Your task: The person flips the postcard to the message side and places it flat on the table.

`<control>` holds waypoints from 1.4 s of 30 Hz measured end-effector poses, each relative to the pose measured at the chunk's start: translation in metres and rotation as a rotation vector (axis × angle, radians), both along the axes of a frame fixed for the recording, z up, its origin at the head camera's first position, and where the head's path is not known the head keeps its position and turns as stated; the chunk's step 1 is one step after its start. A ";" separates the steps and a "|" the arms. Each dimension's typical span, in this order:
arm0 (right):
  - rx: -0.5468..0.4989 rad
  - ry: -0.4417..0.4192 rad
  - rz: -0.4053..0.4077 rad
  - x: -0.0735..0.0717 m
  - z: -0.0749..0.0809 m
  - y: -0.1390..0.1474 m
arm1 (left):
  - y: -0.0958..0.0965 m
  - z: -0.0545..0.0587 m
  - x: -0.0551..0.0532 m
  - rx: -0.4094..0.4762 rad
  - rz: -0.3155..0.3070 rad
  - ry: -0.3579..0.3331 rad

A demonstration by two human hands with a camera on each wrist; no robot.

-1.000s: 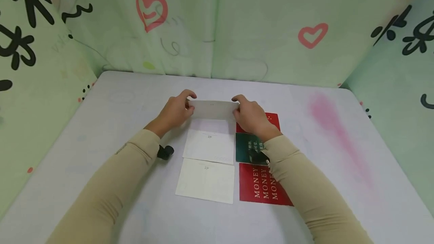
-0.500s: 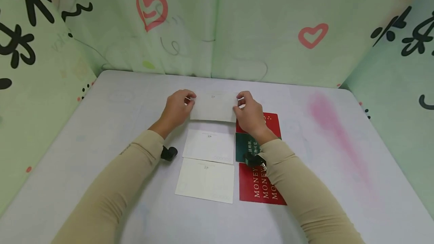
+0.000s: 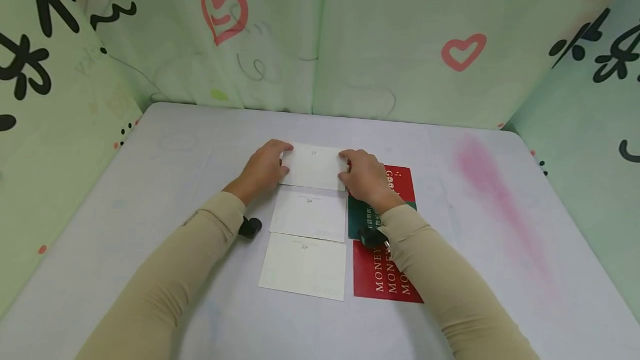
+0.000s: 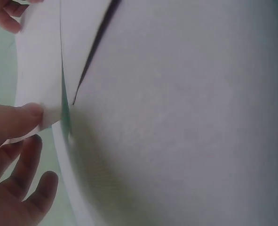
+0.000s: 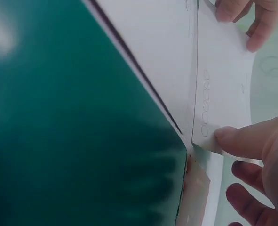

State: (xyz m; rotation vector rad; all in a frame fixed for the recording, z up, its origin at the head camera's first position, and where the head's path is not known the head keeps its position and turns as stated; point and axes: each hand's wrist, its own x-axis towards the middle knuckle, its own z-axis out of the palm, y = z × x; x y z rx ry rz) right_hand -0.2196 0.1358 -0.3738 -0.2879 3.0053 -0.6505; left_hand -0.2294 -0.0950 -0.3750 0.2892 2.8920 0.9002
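Observation:
A white postcard [image 3: 315,166] lies or hovers just over the far end of a column of white cards; I cannot tell whether it touches the table. My left hand [image 3: 261,168] pinches its left edge, and my right hand [image 3: 367,178] pinches the right one. In the right wrist view, the thumb rests on the postcard [image 5: 226,80] beside a row of printed ovals. Below it in the head view come a second white card [image 3: 309,215] and a third [image 3: 302,268], both flat. The left wrist view has the postcard [image 4: 40,66] under the left thumb.
Right of the white column, a red card [image 3: 401,179], a dark green card [image 3: 357,218] and a red MONEY card [image 3: 370,276] form another column, partly covered by the right hand and sleeve. The white table [image 3: 200,126] meets green cloth walls [image 3: 390,26].
The postcard was raised and tilted; now it is lower, flatter and nearer the second white card. Both hands came down with it, keeping hold of its edges.

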 end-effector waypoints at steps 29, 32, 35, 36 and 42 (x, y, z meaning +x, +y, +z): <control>0.183 -0.088 0.038 -0.003 0.003 -0.002 | 0.005 0.001 -0.005 -0.177 -0.048 -0.086; 0.107 -0.086 0.059 0.000 0.005 0.004 | 0.010 0.001 -0.001 -0.089 -0.040 -0.102; -0.013 -0.068 0.081 0.012 0.014 0.017 | 0.017 0.006 0.007 0.036 -0.057 -0.093; -0.048 -0.062 0.091 0.017 0.018 0.023 | 0.020 0.009 0.012 0.071 -0.081 -0.080; -0.130 -0.097 0.109 0.060 0.031 0.056 | 0.048 0.024 0.059 0.250 -0.280 -0.127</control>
